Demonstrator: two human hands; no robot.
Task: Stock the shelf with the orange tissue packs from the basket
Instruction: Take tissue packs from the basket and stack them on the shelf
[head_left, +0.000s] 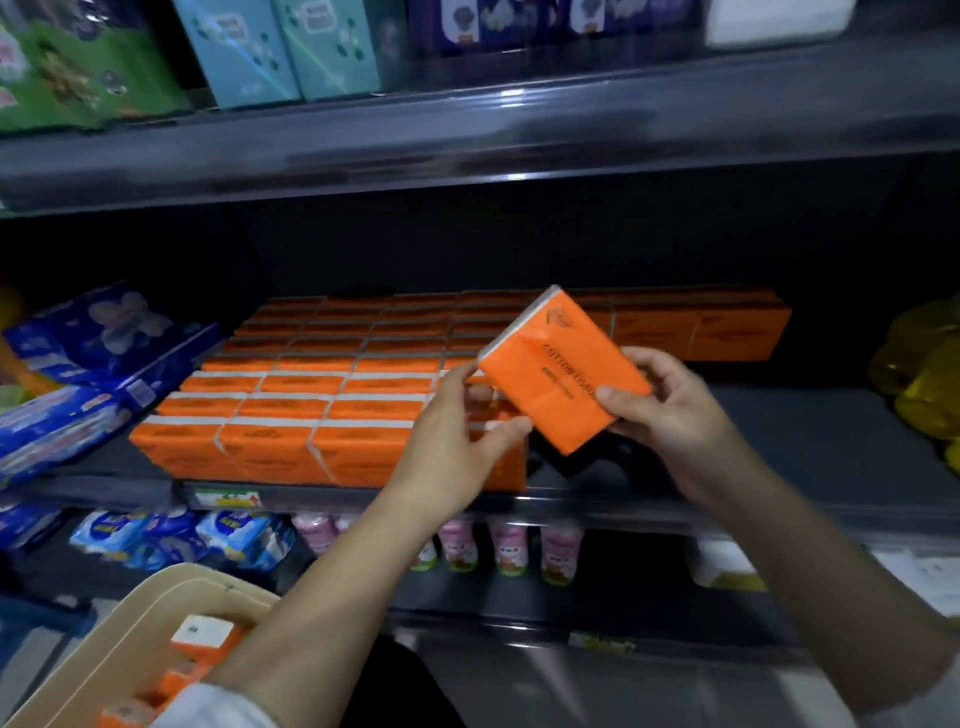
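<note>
Pack: one orange tissue pack (558, 371) is held tilted in mid-air, right of centre, in front of the middle shelf (779, 441).
Right hand (670, 415): grips the pack's lower right end, thumb across the printed face, fingers curled behind.
Left hand (457, 441): thumb and forefinger curl onto the pack's lower left edge, pinching it lightly.
Stocked rows (311, 389): orange packs fill the left and centre of the middle shelf in tight rows; more stand along the back, behind the held pack.
Basket (119, 649): beige, lower left corner, under the left forearm, with a few orange packs (200, 642) inside.
Neighbours: blue packs (104, 338) at the left, yellow bags (924, 374) at the right, pink bottles (509, 545) on the shelf below.
</note>
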